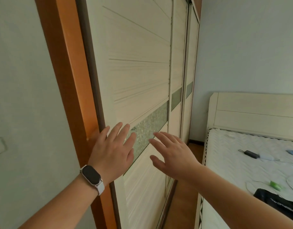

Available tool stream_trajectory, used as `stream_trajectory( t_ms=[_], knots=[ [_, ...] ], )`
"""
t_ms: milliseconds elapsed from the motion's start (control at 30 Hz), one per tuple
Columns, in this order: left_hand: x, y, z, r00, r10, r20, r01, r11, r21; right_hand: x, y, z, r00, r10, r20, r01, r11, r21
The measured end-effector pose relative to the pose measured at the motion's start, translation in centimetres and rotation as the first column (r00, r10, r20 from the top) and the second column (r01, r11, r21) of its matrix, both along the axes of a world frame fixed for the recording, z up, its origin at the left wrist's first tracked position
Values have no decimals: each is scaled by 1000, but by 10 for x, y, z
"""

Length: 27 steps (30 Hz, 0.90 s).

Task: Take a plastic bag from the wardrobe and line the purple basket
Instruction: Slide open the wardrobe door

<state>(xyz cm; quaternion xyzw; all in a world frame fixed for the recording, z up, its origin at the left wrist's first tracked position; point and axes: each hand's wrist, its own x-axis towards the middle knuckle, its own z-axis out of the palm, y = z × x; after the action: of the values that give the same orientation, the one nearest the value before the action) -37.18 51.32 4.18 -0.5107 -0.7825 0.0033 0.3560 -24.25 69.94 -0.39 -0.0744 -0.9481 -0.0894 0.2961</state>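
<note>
Bedroom. Cream wardrobe (137, 71) stands shut, directly ahead of both hands; three sliding panels (177, 63) counted. Left hand (112, 151) and right hand (174, 154) flat, fingers spread, holding nothing. One bed (241, 162) right of the right hand.

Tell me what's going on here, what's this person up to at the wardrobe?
A person stands at the wardrobe's sliding door, and neither hand holds anything. The left hand, with a watch on its wrist, is spread near the door's left edge, partly over the frosted glass strip. The right hand reaches toward the door beside it. The door looks closed, so fetching the bag seems barely begun.
</note>
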Motion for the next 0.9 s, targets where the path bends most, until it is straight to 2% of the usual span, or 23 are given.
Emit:
stream_trajectory(
  t_ms=[133, 233, 400, 567, 767, 900],
  knots=[
    [-13, 27, 4, 997, 73, -18, -72, 996, 56, -49, 27, 3, 994, 59, -91, -58, 998, 10],
    [-20, 41, 4, 988, 151, -26, -148, 985, 90, -92, 43, 3, 965, 175, -194, -181, 983, -13],
    [-33, 57, 5, 951, 291, -101, -278, 952, 124, -164, 67, 1, 810, 410, -419, -422, 904, 69],
    [-40, 61, 0, 912, 383, -145, -367, 921, 130, -215, 70, -12, 666, 538, -516, -577, 811, 101],
    [-42, 60, -2, 882, 442, -163, -434, 897, 85, -239, 64, -25, 588, 529, -612, -587, 800, 128],
    [-41, 60, 0, 876, 456, -156, -455, 889, 43, -246, 66, -27, 589, 518, -620, -569, 811, 137]
  ],
)
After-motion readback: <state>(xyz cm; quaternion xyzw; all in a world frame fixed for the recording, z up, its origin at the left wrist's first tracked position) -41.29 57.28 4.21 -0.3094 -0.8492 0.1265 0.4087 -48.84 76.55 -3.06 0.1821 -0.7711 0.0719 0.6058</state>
